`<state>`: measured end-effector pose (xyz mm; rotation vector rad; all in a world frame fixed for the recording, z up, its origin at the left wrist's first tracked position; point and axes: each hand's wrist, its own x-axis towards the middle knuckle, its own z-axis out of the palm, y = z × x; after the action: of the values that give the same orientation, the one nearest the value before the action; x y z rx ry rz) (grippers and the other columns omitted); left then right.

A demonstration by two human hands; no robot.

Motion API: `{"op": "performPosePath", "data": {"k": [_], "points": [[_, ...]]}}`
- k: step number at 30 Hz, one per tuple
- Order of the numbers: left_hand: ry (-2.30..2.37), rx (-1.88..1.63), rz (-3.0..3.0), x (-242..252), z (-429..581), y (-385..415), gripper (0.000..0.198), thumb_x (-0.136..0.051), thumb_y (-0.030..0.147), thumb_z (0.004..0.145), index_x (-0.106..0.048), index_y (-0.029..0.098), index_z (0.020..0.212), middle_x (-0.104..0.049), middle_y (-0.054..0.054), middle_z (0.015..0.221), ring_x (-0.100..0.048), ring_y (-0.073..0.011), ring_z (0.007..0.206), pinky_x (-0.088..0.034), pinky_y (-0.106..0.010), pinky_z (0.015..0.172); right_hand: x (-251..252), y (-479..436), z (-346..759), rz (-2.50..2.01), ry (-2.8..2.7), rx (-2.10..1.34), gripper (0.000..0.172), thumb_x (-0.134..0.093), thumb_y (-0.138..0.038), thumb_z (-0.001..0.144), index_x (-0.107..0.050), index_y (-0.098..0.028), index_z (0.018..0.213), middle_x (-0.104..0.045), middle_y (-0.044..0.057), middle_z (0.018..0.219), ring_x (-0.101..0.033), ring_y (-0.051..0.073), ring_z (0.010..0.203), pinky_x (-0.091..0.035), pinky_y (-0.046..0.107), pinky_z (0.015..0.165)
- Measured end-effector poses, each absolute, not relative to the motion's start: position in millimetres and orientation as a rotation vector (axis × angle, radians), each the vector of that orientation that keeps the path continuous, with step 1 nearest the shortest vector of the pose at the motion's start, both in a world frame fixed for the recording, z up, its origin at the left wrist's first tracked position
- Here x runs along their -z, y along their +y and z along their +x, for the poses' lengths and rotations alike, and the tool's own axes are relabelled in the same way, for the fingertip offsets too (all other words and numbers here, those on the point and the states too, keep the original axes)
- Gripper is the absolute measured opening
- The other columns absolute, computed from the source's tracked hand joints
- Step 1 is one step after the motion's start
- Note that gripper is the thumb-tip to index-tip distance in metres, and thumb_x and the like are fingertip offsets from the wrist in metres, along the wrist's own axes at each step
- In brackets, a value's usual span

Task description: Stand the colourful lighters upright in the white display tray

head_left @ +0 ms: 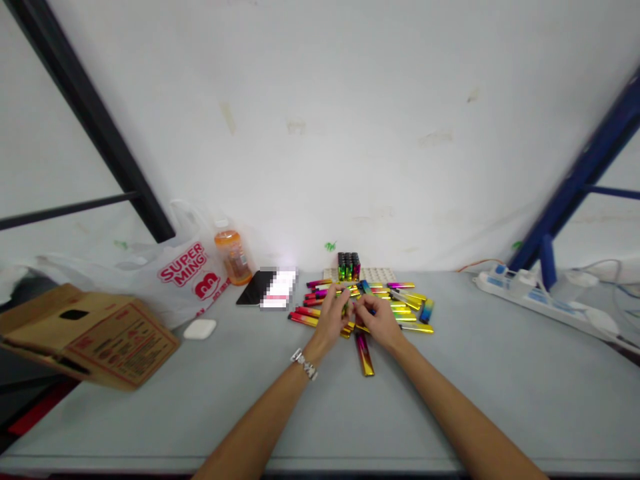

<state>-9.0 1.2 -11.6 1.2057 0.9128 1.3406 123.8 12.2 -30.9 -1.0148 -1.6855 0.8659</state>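
Note:
My left hand (pixel 332 316) and my right hand (pixel 380 321) meet above a loose pile of shiny, flat, coloured tubes (pixel 405 313). Fingers on both hands are bent in a pinch and nearly touch. Whatever lies between the fingertips is too small and hidden to name. One purple-to-gold tube (pixel 365 353) lies on the table just in front of my hands, apart from the others. Beyond the pile, several dark-topped coloured tubes (pixel 349 266) stand upright, packed close together, at a pale perforated tray (pixel 378 274).
On the grey table (pixel 300 420), a cardboard box (pixel 120 343), a white plastic bag (pixel 175 280), a small white case (pixel 200 329), an orange bottle (pixel 233 257) and a black tablet-like device (pixel 256 288) stand left. A power strip (pixel 545 300) with cables lies right. A wall rises behind.

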Motion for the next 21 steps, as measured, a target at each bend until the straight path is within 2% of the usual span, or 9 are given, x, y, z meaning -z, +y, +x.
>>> {"op": "performPosePath", "data": {"k": [2,4,7,9,13,18,21], "points": [[0.909,-1.335,1.288,11.9,-14.0,5.8,0.039,-0.059,0.057,0.082,-0.048,0.021,0.093,-0.050,0.008,0.064,-0.034,-0.0038,0.039,-0.024,-0.016,0.037,30.0,11.7,123.8,-1.008,-1.682,-0.864,0.023,-0.052,-0.030,0.085,-0.056,-0.018,0.066,-0.053,-0.002,0.056,-0.046,0.011,0.052,-0.036,0.023,0.051],[0.929,-1.312,1.425,11.6,-20.3,11.5,0.034,-0.061,0.051,0.083,-0.052,0.020,0.093,-0.054,0.006,0.069,-0.044,-0.0053,0.046,-0.033,-0.016,0.042,28.8,11.0,123.4,-1.003,-1.672,-0.872,0.022,-0.052,-0.029,0.085,-0.055,-0.018,0.065,-0.052,-0.003,0.055,-0.046,0.011,0.051,-0.035,0.023,0.050],[0.958,-1.372,1.602,9.1,-30.4,19.9,0.026,-0.065,0.042,0.083,-0.061,0.017,0.088,-0.063,-0.001,0.082,-0.059,-0.0111,0.073,-0.048,-0.020,0.065,26.8,9.6,122.6,-1.000,-1.665,-0.876,0.021,-0.052,-0.027,0.084,-0.056,-0.018,0.066,-0.053,-0.003,0.055,-0.046,0.011,0.050,-0.036,0.023,0.051],[1.002,-1.410,1.649,5.2,-36.2,24.3,0.024,-0.067,0.039,0.081,-0.065,0.016,0.088,-0.066,-0.004,0.087,-0.060,-0.0132,0.078,-0.049,-0.023,0.070,26.0,9.0,122.1,-1.011,-1.674,-0.869,0.020,-0.052,-0.027,0.083,-0.057,-0.018,0.066,-0.054,-0.002,0.055,-0.047,0.012,0.051,-0.037,0.024,0.052],[1.052,-1.411,1.686,-7.9,-46.6,30.4,0.028,-0.071,0.037,0.077,-0.067,0.016,0.095,-0.068,-0.004,0.083,-0.062,-0.0136,0.072,-0.049,-0.023,0.065,26.4,9.3,121.5,-1.040,-1.690,-0.863,0.019,-0.051,-0.026,0.083,-0.058,-0.018,0.067,-0.054,-0.002,0.055,-0.048,0.012,0.052,-0.037,0.024,0.051],[1.093,-1.406,1.803,-22.0,-60.8,46.0,0.028,-0.069,0.034,0.079,-0.067,0.018,0.102,-0.071,-0.004,0.085,-0.067,-0.0165,0.078,-0.053,-0.026,0.073,26.6,9.7,120.3,-1.045,-1.697,-0.855,0.017,-0.052,-0.023,0.082,-0.060,-0.018,0.068,-0.055,-0.002,0.056,-0.048,0.012,0.052,-0.036,0.023,0.052],[1.135,-1.398,1.906,-23.9,-67.8,66.1,0.023,-0.067,0.034,0.081,-0.069,0.021,0.100,-0.072,-0.004,0.085,-0.069,-0.0184,0.079,-0.055,-0.031,0.079,26.4,9.4,120.2,-1.058,-1.702,-0.850,0.017,-0.052,-0.023,0.082,-0.060,-0.018,0.069,-0.055,-0.002,0.056,-0.048,0.012,0.052,-0.035,0.023,0.052]]}}
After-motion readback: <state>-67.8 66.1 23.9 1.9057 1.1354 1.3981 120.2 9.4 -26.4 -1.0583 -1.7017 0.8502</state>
